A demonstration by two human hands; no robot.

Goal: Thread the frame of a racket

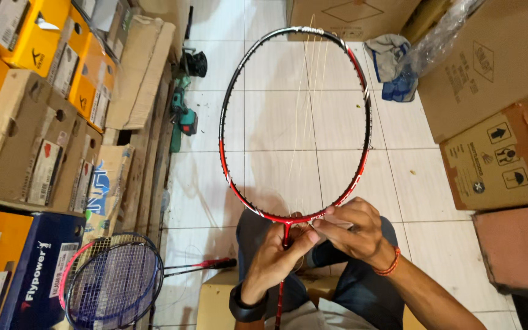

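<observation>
Far left, stacked boxes (25, 122), yellow and brown, cut off by the frame edge; count uncertain. Below them two strung rackets (114, 284) lie overlapped on the floor, heads partly hidden by the boxes, one red handle pointing right. A green tool (184, 119) sits on the tiles (276, 122) further back, too small to identify. Centre: one red-and-black racket (294, 122) held upright over the lap, only a few pale lengthwise strings (310, 110) in it, thin and hard to count. Left hand (276, 253) wraps closed around the shaft just under the head; the grip end is out of view. Right hand (352, 229) pinches string at the frame's bottom edge, fingers closed. Right: three cardboard boxes (496, 67), a crumpled cloth (392, 52).
</observation>
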